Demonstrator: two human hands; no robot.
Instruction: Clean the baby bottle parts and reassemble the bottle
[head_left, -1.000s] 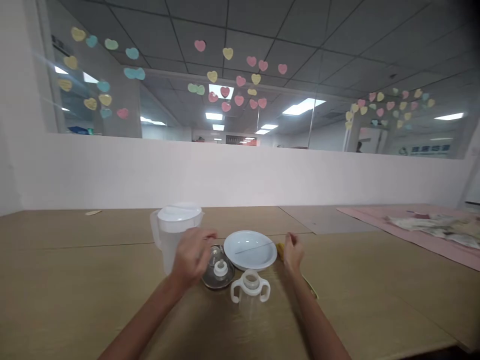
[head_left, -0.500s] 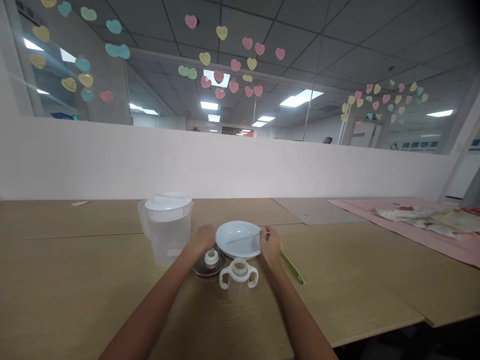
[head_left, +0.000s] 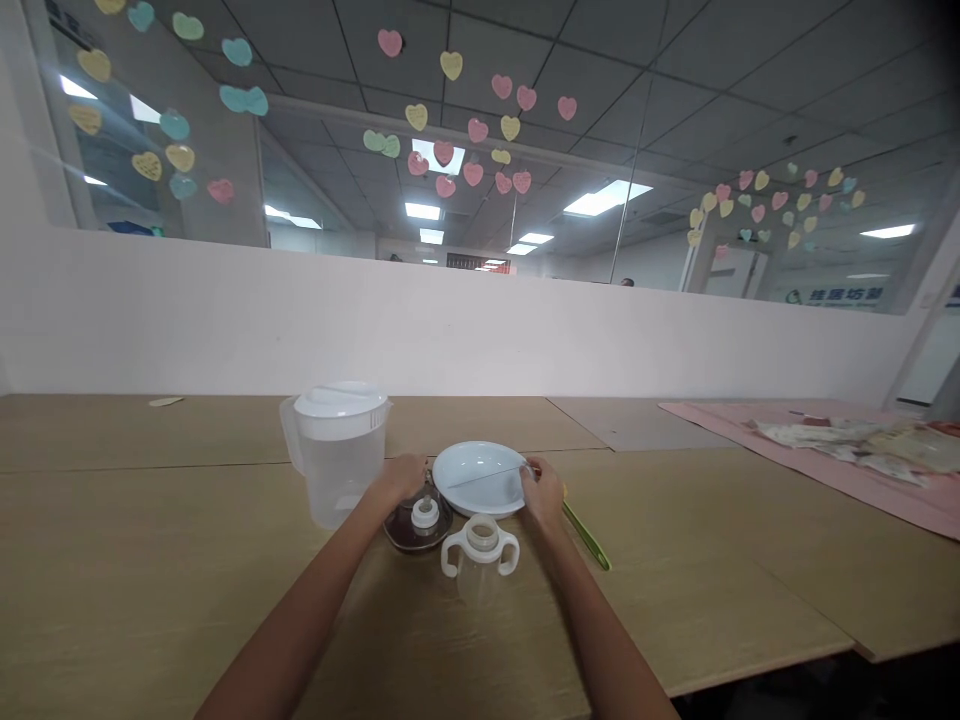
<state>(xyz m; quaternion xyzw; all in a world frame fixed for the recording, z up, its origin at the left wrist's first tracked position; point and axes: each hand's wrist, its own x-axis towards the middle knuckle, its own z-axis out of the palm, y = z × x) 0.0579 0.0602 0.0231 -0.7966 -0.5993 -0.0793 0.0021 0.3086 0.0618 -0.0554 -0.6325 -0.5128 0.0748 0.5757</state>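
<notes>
A shallow white bowl sits on the table, with a thin rod lying slantwise across it. My right hand is at the bowl's right rim, its fingers closed on the end of the rod. My left hand has curled fingers over the back of a dark round dish; whatever is in them is hidden. On that dish stands a small white bottle top. Closer to me is an uncapped clear bottle with a white two-handled collar.
Left of the bowl stands a lidded translucent pitcher. A green-handled tool lies right of my right hand. Farther right, a pink cloth carries plastic packages. A white wall closes off the back.
My left hand has drawn slightly left, away from the bowl's rim. My right hand stays at the right rim with the rod. The view has shifted a little.
</notes>
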